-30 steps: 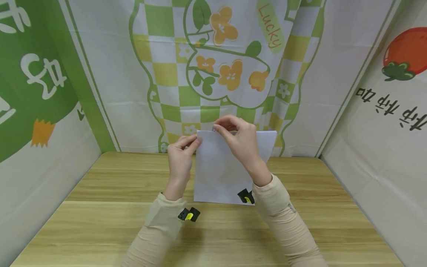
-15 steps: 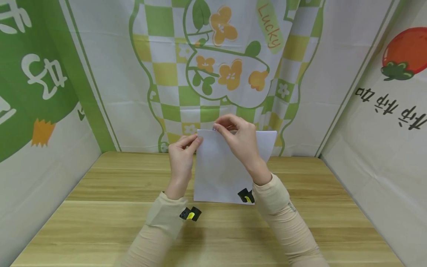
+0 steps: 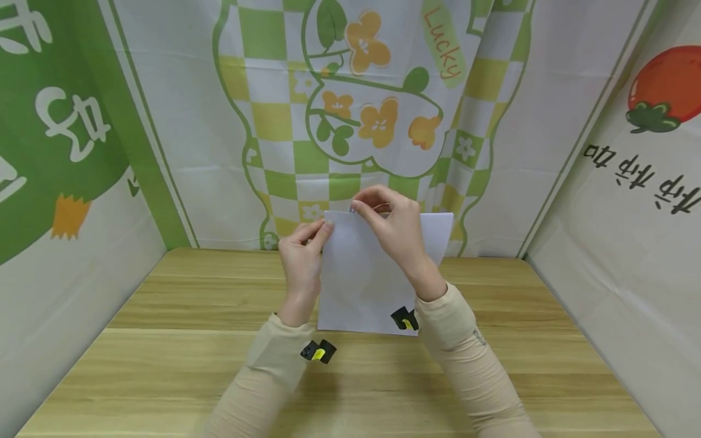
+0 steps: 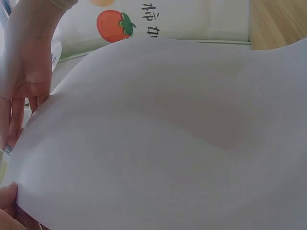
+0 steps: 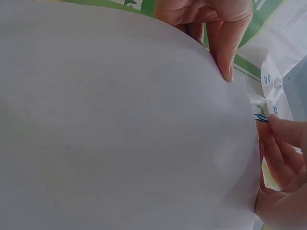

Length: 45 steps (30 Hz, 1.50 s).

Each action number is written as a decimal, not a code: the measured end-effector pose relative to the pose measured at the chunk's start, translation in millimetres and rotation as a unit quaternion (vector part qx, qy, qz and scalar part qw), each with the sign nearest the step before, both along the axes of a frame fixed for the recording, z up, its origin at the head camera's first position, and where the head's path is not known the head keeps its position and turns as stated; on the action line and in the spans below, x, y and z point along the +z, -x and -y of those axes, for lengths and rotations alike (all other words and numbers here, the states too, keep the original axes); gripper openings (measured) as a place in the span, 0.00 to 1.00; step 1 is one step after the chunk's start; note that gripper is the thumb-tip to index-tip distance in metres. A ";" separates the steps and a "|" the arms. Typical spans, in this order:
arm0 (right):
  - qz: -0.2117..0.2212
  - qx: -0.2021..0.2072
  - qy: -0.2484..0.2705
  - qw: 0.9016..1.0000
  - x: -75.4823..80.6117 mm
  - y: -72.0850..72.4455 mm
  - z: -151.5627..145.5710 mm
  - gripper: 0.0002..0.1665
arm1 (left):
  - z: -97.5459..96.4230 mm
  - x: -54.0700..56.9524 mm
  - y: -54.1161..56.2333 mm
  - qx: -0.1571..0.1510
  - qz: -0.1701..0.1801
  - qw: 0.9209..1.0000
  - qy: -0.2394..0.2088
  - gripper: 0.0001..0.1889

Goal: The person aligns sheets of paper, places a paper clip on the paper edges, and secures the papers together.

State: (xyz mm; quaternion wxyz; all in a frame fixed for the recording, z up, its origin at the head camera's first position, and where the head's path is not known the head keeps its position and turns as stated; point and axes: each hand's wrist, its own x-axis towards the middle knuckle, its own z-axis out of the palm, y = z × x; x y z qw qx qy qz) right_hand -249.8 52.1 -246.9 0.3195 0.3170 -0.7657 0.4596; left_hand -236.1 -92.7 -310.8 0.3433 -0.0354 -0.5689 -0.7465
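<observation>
White paper (image 3: 361, 274) hangs upright above the table in the head view, bowing outward in both wrist views. My left hand (image 3: 302, 261) pinches its upper left corner between thumb and fingers. At the top edge, a little right of that corner, my right hand (image 3: 395, 234) pinches a small blue wire paper clip (image 5: 260, 117). In the right wrist view the clip's loops sit right at the paper's edge, under the thumb tip. The same clip (image 4: 7, 149) shows small in the left wrist view. The right hand and forearm cover part of the sheet.
A wood-grain table (image 3: 181, 365) lies below the hands. Printed cloth hangs behind it as a back wall (image 3: 372, 121), with more cloth at the left (image 3: 66, 292) and right (image 3: 619, 255). A white piece with blue marks (image 5: 274, 91) shows beyond the clip.
The left hand and forearm have shifted slightly right. The paper's top edge and the right hand have risen a touch; both grips look the same.
</observation>
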 end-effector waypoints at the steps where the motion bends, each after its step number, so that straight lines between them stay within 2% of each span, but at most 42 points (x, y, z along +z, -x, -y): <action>1: 0.003 -0.001 -0.001 1.000 0.0 0.5 -0.3 0.06 | -0.2 0.0 0.4 -0.003 0.000 1.000 -0.004 0.10; 7: 0.017 -0.003 -0.006 1.000 -0.9 3.3 -1.2 0.04 | -0.7 0.2 1.7 -0.019 0.002 0.999 -0.029 0.11; 23: 0.046 -0.010 -0.025 0.999 1.1 3.2 -2.2 0.06 | -3.4 1.9 3.0 -0.031 0.013 0.998 -0.060 0.10; 37: 0.039 -0.015 -0.029 0.999 0.3 3.7 -2.2 0.06 | -4.4 1.4 2.1 -0.030 0.013 0.998 -0.058 0.11; 45: 0.024 -0.025 -0.035 0.999 -2.5 4.8 -3.8 0.06 | -4.6 0.4 1.1 -0.041 0.019 0.997 -0.060 0.11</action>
